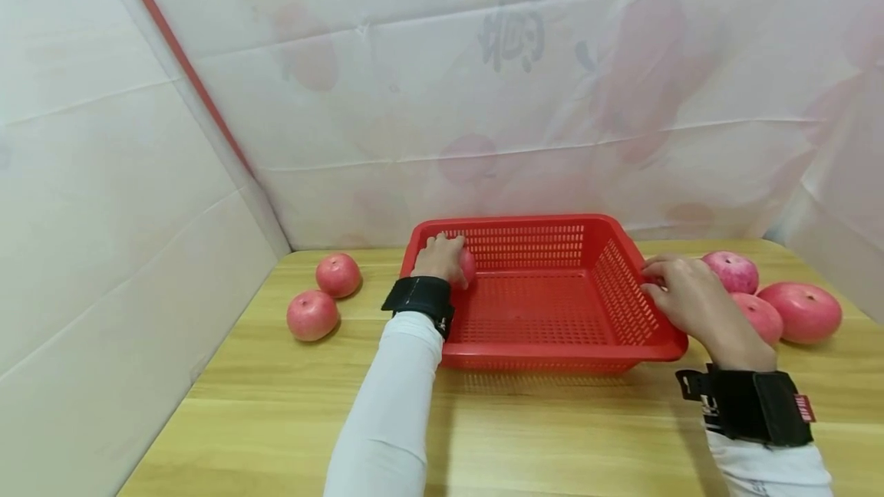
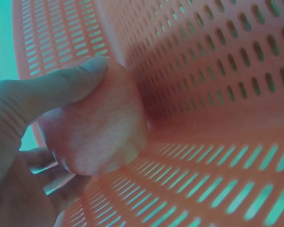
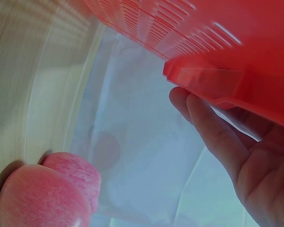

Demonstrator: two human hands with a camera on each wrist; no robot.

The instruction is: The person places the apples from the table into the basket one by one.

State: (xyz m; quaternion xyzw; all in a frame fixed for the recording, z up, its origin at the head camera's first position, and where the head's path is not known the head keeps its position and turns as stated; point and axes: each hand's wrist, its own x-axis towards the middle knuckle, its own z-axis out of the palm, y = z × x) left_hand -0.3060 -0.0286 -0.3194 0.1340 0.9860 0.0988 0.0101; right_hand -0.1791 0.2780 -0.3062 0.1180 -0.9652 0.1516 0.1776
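Note:
A pink apple (image 2: 97, 123) is in my left hand (image 1: 438, 258), inside the left end of a red plastic basket (image 1: 545, 353). In the left wrist view the thumb lies over the apple and the fingers pass beneath it, close to the slotted wall. My right hand (image 1: 684, 294) is at the basket's right rim, its fingertips touching the edge from outside. The right wrist view shows those fingers (image 3: 213, 127) loosely bent below the rim, partly hidden by it.
Two apples (image 1: 312, 315) sit on the wooden table (image 1: 276, 420) left of the basket. Beyond my right hand are a mottled apple (image 1: 730, 272), a partly covered apple (image 1: 758, 317) and a larger apple (image 1: 801, 313). White sheeting (image 1: 428, 98) hangs behind the basket.

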